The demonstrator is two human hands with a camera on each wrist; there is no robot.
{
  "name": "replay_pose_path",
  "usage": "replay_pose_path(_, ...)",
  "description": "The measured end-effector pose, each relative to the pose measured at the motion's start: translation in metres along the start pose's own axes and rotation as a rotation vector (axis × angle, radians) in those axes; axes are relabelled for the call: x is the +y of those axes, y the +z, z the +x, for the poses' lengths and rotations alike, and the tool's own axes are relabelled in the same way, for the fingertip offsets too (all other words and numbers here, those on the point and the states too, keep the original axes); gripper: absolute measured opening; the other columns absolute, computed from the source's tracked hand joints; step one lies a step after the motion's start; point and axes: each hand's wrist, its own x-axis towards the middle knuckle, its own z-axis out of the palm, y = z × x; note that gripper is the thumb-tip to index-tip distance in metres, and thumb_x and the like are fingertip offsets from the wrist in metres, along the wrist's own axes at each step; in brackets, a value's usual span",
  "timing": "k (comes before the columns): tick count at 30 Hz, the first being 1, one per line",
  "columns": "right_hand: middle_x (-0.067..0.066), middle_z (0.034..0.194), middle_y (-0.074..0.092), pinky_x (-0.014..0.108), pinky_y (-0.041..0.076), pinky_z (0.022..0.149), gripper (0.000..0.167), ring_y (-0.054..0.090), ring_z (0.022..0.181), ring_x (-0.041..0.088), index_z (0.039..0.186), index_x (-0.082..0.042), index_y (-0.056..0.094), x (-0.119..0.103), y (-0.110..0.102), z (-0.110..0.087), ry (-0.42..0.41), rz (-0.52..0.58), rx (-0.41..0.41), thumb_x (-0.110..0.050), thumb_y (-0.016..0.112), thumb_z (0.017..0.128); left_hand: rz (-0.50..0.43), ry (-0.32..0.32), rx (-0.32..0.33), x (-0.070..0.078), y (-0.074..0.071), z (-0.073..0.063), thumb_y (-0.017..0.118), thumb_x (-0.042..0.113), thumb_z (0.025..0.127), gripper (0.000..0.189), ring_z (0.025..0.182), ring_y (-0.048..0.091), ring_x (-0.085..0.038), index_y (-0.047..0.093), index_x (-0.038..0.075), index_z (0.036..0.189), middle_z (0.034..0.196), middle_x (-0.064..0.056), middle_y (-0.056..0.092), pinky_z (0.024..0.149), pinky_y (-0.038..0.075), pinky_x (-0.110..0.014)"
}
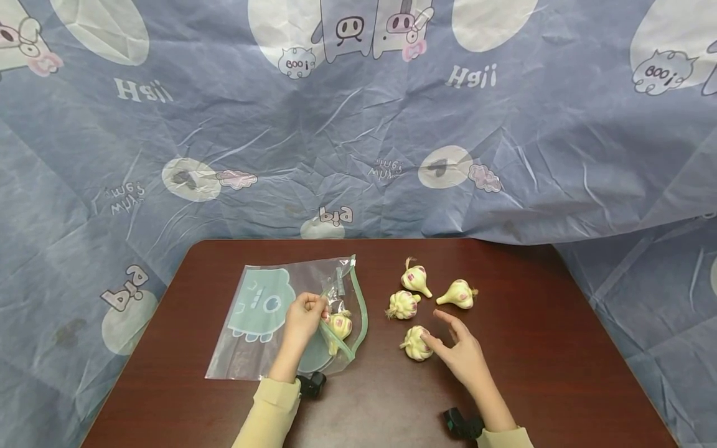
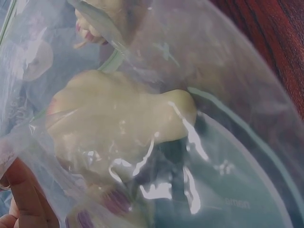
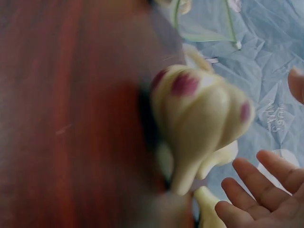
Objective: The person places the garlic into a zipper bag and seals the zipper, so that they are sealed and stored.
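Observation:
My left hand (image 1: pixel 305 316) pinches the upper layer of a clear zip bag (image 1: pixel 224 354) near its green-edged mouth. Through the plastic shows a garlic bulb (image 1: pixel 339 326), which appears large in the left wrist view, where part of my left hand (image 2: pixel 28 199) is at the lower left. My right hand (image 1: pixel 459 351) hovers with thumb and fingers spread beside the nearest loose garlic bulb (image 1: pixel 416 343). Whether the thumb touches it is unclear. A garlic bulb (image 3: pixel 204 109) fills the middle of the right wrist view, apart from the spread right hand (image 3: pixel 266 194).
Beyond the right hand lie a garlic bulb (image 1: pixel 403 305), another bulb (image 1: pixel 416 279) at the back, and a third bulb (image 1: pixel 458 294) to the right. All rest on a dark red-brown table (image 1: pixel 532 361). Behind it hangs a blue printed cloth (image 1: pixel 347 143).

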Motion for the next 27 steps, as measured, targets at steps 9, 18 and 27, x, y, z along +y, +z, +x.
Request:
replay_pose_path(9, 0.019, 0.152, 0.039, 0.062, 0.036, 0.108, 0.089, 0.035, 0.142, 0.043, 0.149, -0.014, 0.039, 0.007, 0.005, -0.004, -0.014, -0.147, -0.077, -0.050, 0.080, 0.078, -0.003, -0.003, 0.002, -0.001, 0.000, 0.001, 0.060, 0.011, 0.094, 0.013, 0.053, 0.059, -0.004, 0.060, -0.002, 0.095, 0.066, 0.000, 0.064, 0.057, 0.050, -0.017)
replay_pose_path(18, 0.018, 0.150, 0.043, 0.060, 0.038, 0.106, 0.094, 0.040, 0.139, 0.041, 0.148, -0.010, 0.039, 0.008, 0.012, -0.003, -0.059, -0.185, -0.116, -0.042, 0.086, 0.074, -0.014, -0.001, 0.001, -0.002, 0.000, 0.002, 0.060, 0.011, 0.094, 0.014, 0.053, 0.059, -0.004, 0.060, -0.002, 0.095, 0.068, -0.002, 0.066, 0.056, 0.050, -0.017)
replay_pose_path(27, 0.020, 0.148, 0.045, 0.062, 0.039, 0.104, 0.094, 0.041, 0.137, 0.043, 0.148, -0.009, 0.041, 0.010, 0.015, -0.004, -0.081, -0.207, -0.121, -0.040, 0.087, 0.072, -0.028, -0.013, -0.001, -0.001, -0.001, 0.000, 0.060, 0.011, 0.094, 0.013, 0.052, 0.059, -0.004, 0.059, -0.002, 0.094, 0.065, 0.001, 0.064, 0.055, 0.050, -0.017)
